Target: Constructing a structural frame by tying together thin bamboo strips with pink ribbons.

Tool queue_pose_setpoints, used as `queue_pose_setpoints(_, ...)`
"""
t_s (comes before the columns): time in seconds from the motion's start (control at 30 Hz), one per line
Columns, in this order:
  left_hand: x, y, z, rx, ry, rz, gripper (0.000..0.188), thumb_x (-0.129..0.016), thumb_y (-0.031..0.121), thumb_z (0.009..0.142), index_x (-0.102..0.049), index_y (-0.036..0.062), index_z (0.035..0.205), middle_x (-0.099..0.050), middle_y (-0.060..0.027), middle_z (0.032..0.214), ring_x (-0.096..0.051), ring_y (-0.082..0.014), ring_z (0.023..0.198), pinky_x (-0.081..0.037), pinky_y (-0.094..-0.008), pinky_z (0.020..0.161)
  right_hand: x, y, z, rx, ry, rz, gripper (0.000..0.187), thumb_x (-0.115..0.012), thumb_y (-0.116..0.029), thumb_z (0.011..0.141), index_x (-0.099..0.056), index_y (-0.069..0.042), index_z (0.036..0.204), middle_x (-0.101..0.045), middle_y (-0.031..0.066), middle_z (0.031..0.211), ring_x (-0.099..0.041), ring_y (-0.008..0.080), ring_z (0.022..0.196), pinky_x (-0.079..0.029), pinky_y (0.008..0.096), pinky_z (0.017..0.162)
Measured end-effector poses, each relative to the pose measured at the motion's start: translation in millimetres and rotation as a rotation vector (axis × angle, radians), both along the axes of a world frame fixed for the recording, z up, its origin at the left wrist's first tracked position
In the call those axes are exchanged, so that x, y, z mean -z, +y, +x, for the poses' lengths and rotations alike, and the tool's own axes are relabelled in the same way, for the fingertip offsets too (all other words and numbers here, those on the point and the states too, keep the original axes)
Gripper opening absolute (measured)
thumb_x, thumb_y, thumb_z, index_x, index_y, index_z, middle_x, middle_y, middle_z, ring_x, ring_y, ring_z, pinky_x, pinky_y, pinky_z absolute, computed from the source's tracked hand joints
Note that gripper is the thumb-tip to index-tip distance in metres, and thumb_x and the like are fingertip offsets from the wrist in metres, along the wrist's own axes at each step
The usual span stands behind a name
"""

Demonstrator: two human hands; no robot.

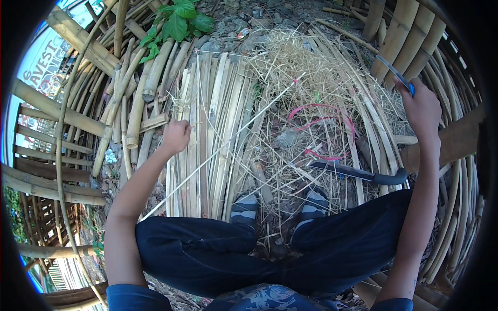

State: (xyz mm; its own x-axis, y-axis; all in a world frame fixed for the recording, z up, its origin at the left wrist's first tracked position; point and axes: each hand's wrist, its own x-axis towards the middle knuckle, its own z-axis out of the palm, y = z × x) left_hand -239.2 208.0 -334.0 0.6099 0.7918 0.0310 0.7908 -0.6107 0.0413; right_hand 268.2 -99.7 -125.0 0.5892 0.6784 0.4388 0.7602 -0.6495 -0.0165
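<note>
My left hand [177, 136] is closed, fingers curled in, above the left edge of a row of split bamboo strips [210, 129]. Whatever it may grip is hidden. Out to the right, my right hand [421, 106] is wrapped round the blue handle of a knife [388, 68], whose thin blade points up and to the left. One long, thin bamboo strip [223, 150] slants across the row from my left thigh toward the shavings. A dark-handled machete [358, 171] lies on the ground in front of my right knee.
A heap of bamboo shavings [306, 62] and a curled pink ribbon [348, 124] lie ahead of my shoes [244, 210]. Bamboo poles [136, 111] are stacked on the left. More thick bamboo [415, 31] stands at the right. A leafy green plant [182, 20] grows at the far left.
</note>
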Motion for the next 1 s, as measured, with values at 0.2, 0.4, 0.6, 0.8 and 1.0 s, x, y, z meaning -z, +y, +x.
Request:
queue_pose_setpoints(0.2, 61.7, -74.4, 25.8, 0.048, 0.216, -0.359, 0.032, -0.059, 0.032, 0.086, -0.063, 0.0064, 0.103, -0.058, -0.0142, 0.11, -0.048, -0.0318, 0.115, -0.036, -0.0546, 0.097, 0.1, 0.5, -7.1, -0.018, 0.026, -0.014, 0.047, -0.057, -0.047, 0.09, -0.064, -0.002, 0.079, -0.064, 0.018, 0.074, -0.063, 0.0364, 0.072, -0.047, 0.0469, 0.064)
queue_pose_setpoints(0.4, 90.1, -71.7, 37.2, -0.037, 0.174, -0.473, 0.033, -0.057, 0.035, 0.088, -0.063, 0.0112, 0.11, -0.059, -0.012, 0.11, -0.047, -0.0321, 0.117, -0.033, -0.0552, 0.1, 22.4, 4.6, 9.7, -0.112, 0.029, -0.087, 0.036, -0.065, -0.039, 0.083, -0.066, -0.003, 0.08, -0.064, 0.0184, 0.072, -0.064, 0.0374, 0.072, -0.049, 0.0472, 0.065)
queue_pose_setpoints(0.6, 127.5, -79.9, 16.5, 0.041, -0.123, -0.754, 0.036, -0.051, 0.039, 0.097, -0.063, 0.0051, 0.103, -0.063, -0.014, 0.086, -0.062, -0.0246, 0.088, -0.046, -0.0411, 0.085, 16.4, 5.6, 5.7, -0.146, 0.078, -0.057, 0.036, -0.067, -0.039, 0.082, -0.068, -0.003, 0.079, -0.066, 0.0174, 0.073, -0.066, 0.0359, 0.072, -0.051, 0.0458, 0.065)
queue_pose_setpoints(0.8, 30.6, -133.4, 59.5, -0.228, -0.65, -1.033, 0.025, -0.052, 0.023, 0.099, -0.056, 0.002, 0.085, -0.05, -0.0007, 0.063, -0.045, -0.0078, 0.052, -0.038, -0.0248, 0.048, 8.2, -12.8, 11.2, -0.123, 0.106, -0.006, 0.035, -0.066, -0.038, 0.082, -0.069, -0.004, 0.077, -0.067, 0.0168, 0.075, -0.067, 0.0346, 0.073, -0.052, 0.045, 0.066)
queue_pose_setpoints(1.0, -69.5, -126.5, 43.3, -0.058, -0.711, -0.773, 0.023, -0.053, 0.023, 0.099, -0.057, 0.0024, 0.088, -0.046, 0.0028, 0.063, -0.04, -0.0048, 0.052, -0.034, -0.022, 0.047, -11.6, -31.0, 26.7, -0.062, 0.119, 0.204, 0.033, -0.065, -0.036, 0.083, -0.068, -0.004, 0.082, -0.067, 0.0175, 0.076, -0.066, 0.0364, 0.075, -0.051, 0.0467, 0.07)
